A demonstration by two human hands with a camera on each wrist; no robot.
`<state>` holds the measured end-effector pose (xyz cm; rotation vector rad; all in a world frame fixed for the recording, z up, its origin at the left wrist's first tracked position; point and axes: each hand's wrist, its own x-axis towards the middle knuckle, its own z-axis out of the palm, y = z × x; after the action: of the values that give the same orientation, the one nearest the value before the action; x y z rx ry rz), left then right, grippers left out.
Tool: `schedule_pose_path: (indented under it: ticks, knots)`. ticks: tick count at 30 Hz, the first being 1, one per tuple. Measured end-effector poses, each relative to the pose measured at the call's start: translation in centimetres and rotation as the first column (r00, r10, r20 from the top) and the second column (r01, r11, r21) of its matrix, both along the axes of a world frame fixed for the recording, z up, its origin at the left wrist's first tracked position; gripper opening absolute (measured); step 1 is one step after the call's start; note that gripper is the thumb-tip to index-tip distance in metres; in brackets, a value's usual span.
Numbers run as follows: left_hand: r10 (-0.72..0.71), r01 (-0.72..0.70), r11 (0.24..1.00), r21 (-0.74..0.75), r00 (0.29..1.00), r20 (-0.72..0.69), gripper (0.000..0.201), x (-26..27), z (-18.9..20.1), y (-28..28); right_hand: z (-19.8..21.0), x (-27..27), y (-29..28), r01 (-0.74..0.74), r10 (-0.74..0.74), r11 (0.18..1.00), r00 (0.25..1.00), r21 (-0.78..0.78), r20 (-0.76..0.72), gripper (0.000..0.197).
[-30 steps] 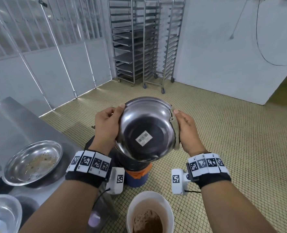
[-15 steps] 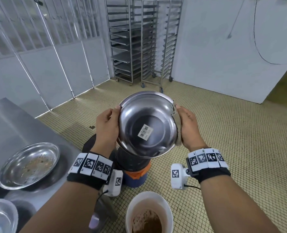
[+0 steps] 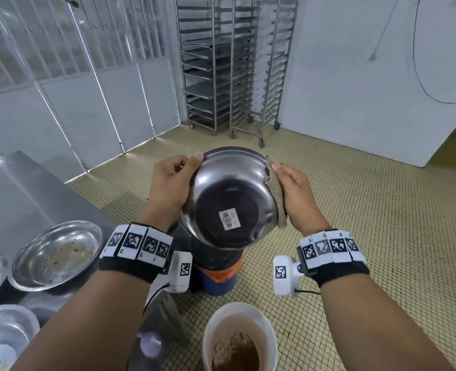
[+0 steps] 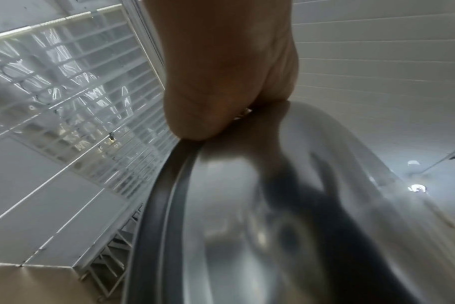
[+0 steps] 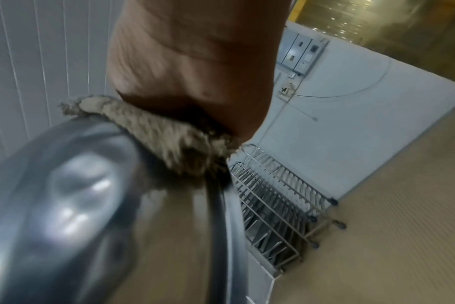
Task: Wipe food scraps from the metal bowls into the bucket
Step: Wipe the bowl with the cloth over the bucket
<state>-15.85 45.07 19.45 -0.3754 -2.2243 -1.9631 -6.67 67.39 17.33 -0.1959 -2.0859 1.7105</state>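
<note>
Steel bowl (image 3: 230,199) held tipped in mid-air, its labelled underside toward the person, above and beyond the white bucket (image 3: 238,341) on the tiled floor. Left hand (image 3: 172,187) grips the rim, thumb on the outer wall; right hand (image 3: 293,194) pinches a beige cloth (image 3: 279,204) against the opposite rim. Sweeping the cloth round the inside would likely work best with the mouth brought down over the bucket, so scraps fall in, not onto tiles.
</note>
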Motion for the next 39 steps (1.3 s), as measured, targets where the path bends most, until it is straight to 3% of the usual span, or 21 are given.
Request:
schedule_pose_path:
  ticks: [2, 4, 6, 8, 10, 13, 15, 18, 21, 23, 26, 27, 29, 31, 35, 37, 39]
  knots:
    - [0.0, 0.0, 1.0, 0.006, 1.0, 0.027, 0.035, 0.2, -0.3, -0.4, -0.4, 0.2, -0.3, 0.004, -0.003, 1.0, 1.0, -0.017, 0.011, 0.055]
    - [-0.038, 0.038, 0.996, -0.085, 0.999, 0.001, 0.037, 1.1, -0.4, -0.2, 0.4, 0.1, -0.6, -0.015, 0.014, 0.998, 1.0, 0.066, 0.013, 0.062]
    - [-0.068, 0.06, 0.984, -0.167, 0.997, -0.043, 0.04, 2.1, -0.3, 0.2, 1.6, -0.4, -0.9, -0.047, 0.043, 0.977, 0.999, 0.209, 0.026, 0.051]
    - [-0.066, 0.056, 0.987, -0.151, 0.996, -0.061, 0.04, 2.5, 0.0, 0.4, 2.2, -0.9, -0.9, -0.05, 0.048, 0.96, 0.999, 0.276, 0.015, 0.037]
    - [-0.007, 0.005, 0.998, -0.067, 0.999, -0.032, 0.038, 2.1, 0.1, 0.2, 1.6, -0.8, -0.7, -0.013, 0.017, 0.984, 1.0, 0.178, -0.026, 0.038]
    - [0.068, -0.073, 0.994, 0.078, 0.996, 0.06, 0.033, 1.2, 0.1, -0.6, -0.3, 0.3, -0.7, 0.02, -0.02, 0.999, 1.0, -0.049, 0.004, 0.057]
    - [0.035, -0.036, 0.999, 0.021, 0.998, 0.047, 0.035, 1.3, -0.1, -0.7, -0.7, 0.8, -0.8, 0.021, -0.019, 0.997, 0.999, -0.073, 0.026, 0.06]
    - [-0.055, 0.053, 0.989, -0.138, 0.998, -0.009, 0.038, 2.4, -0.5, 0.1, 1.0, 0.3, -0.7, -0.018, 0.014, 0.991, 0.999, 0.136, 0.031, 0.046]
    - [-0.068, 0.062, 0.988, -0.138, 0.997, -0.044, 0.038, 2.9, -0.6, 0.6, 2.1, -0.1, -0.4, -0.06, 0.058, 0.97, 0.998, 0.236, 0.019, 0.034]
    - [-0.014, 0.013, 0.998, -0.061, 1.0, -0.019, 0.037, 2.6, -0.6, 0.4, 1.3, 0.3, -0.1, -0.031, 0.031, 0.991, 1.0, 0.128, 0.0, 0.036]
    - [0.061, -0.08, 0.984, 0.162, 0.991, 0.117, 0.039, 2.2, -0.9, -0.1, -1.0, 1.0, 0.1, 0.009, -0.004, 0.981, 1.0, -0.196, 0.024, 0.044]
    - [0.063, -0.083, 0.983, 0.166, 0.991, 0.122, 0.04, 2.1, -1.1, -0.2, -1.5, 1.1, 0.1, 0.016, -0.01, 0.966, 1.0, -0.257, 0.025, 0.048]
    - [0.049, -0.05, 0.998, 0.03, 0.998, 0.044, 0.042, 2.2, -1.4, -0.2, -1.6, 1.1, 0.0, 0.028, -0.027, 0.959, 1.0, -0.281, 0.01, 0.057]
    - [0.006, -0.013, 0.989, -0.146, 0.999, -0.049, 0.039, 1.9, -1.2, -0.3, -1.0, 1.2, 0.2, 0.043, -0.043, 0.98, 0.999, -0.194, 0.005, 0.059]
    - [-0.193, 0.131, 0.909, -0.395, 0.974, -0.12, 0.033, 1.5, 0.0, 0.0, 0.6, 1.2, 0.0, -0.042, 0.038, 0.988, 0.999, 0.151, 0.035, 0.039]
    - [-0.243, 0.182, 0.903, -0.389, 0.963, -0.114, 0.035, 1.8, 0.2, 0.3, 1.1, 0.9, -0.5, -0.081, 0.073, 0.959, 0.996, 0.272, 0.041, 0.034]
    - [-0.191, 0.162, 0.951, -0.263, 0.978, -0.086, 0.035, 1.7, 0.1, 0.3, 0.9, 0.8, -0.8, -0.078, 0.08, 0.963, 0.997, 0.257, 0.003, 0.035]
